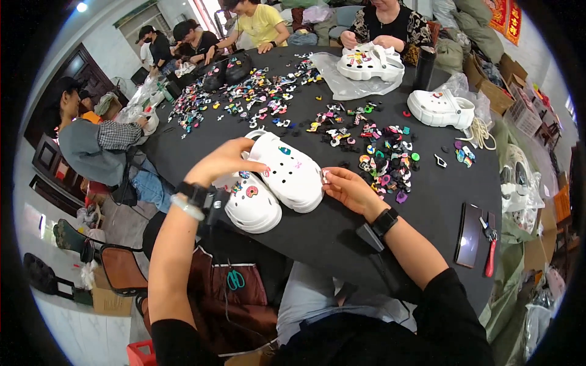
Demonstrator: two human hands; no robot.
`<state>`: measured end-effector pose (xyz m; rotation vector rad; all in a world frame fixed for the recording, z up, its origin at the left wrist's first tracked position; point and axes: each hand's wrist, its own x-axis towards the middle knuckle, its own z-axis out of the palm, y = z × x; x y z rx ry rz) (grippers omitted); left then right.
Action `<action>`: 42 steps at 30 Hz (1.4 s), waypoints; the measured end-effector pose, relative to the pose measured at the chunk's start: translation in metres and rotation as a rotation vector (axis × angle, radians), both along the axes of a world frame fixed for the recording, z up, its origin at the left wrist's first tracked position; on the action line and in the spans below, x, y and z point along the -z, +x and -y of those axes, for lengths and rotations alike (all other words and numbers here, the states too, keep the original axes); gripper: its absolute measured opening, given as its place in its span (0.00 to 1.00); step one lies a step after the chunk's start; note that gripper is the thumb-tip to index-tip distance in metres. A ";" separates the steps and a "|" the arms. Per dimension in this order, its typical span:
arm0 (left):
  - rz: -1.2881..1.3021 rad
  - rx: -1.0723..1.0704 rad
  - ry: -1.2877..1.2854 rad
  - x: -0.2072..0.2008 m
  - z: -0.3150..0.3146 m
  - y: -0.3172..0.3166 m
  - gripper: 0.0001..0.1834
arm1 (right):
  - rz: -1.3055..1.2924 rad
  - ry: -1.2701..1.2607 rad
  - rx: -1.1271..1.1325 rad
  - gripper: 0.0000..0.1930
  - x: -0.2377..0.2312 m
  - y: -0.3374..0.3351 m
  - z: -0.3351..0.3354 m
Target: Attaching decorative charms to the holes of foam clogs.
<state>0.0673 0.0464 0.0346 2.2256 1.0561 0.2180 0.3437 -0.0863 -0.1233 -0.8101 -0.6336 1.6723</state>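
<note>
The left hand [223,160] has its thumb on the upper of a white clog [293,183] and its fingers bent around the opening's edge, gripping it. The right hand [353,190] has thumb and index finger pressed together at the clog's right side; whether they pinch something small, I cannot tell. The clog is on the near side of a black table [317,238], dotted with holes and a few charms. Just left of it, and nearer, sits a second clog [253,210] bearing a pink doughnut charm [251,191]. To the right lie loose colourful charms [390,161]; farther right, a phone [469,235] beside a red-handled tool [491,253]. At the far side, a person [390,24] sits behind more white clogs [372,63].
</note>
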 end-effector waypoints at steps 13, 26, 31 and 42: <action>0.207 0.029 -0.560 0.030 0.051 0.056 0.20 | 0.848 0.538 -0.006 0.12 -0.062 -0.005 0.027; 0.377 -0.011 -0.612 0.045 0.060 0.050 0.18 | 0.975 0.510 0.110 0.17 -0.061 -0.026 0.024; 0.393 -0.013 -0.633 0.049 0.059 0.051 0.17 | 1.106 0.369 -0.052 0.38 -0.068 -0.015 0.003; 0.441 0.028 -0.533 0.065 0.056 0.051 0.17 | 1.059 0.281 -0.252 0.55 -0.068 -0.015 -0.020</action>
